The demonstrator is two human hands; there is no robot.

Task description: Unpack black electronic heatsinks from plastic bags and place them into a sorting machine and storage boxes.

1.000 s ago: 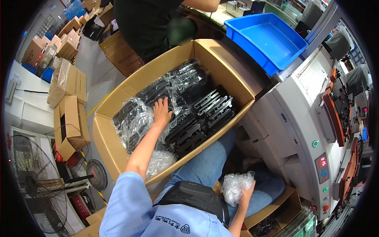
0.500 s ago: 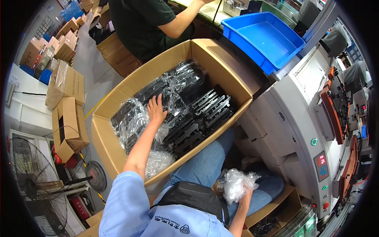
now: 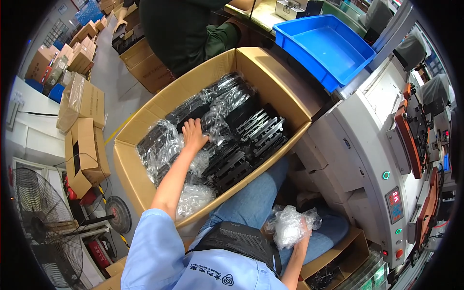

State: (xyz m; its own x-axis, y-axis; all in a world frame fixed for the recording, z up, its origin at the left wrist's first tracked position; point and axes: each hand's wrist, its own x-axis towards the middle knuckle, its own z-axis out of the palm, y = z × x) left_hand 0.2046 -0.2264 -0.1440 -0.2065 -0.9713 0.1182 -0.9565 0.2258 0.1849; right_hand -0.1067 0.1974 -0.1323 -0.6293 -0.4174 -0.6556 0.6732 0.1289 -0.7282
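Below, crinkled clear film [image 3: 289,226] is clenched in the right hand [image 3: 303,232]; the left hand [image 3: 194,135] lies open-fingered on glossy bagged black ribbed parts [image 3: 251,140] in a cardboard box [image 3: 270,67].

Matt brown cardboard box [image 3: 270,63] holds black ribbed plastic parts [image 3: 258,133] in glossy crinkled clear film [image 3: 164,145].

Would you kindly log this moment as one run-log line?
left hand: in cardboard box, on bagged black parts | right hand: gripping crumpled clear plastic over lap
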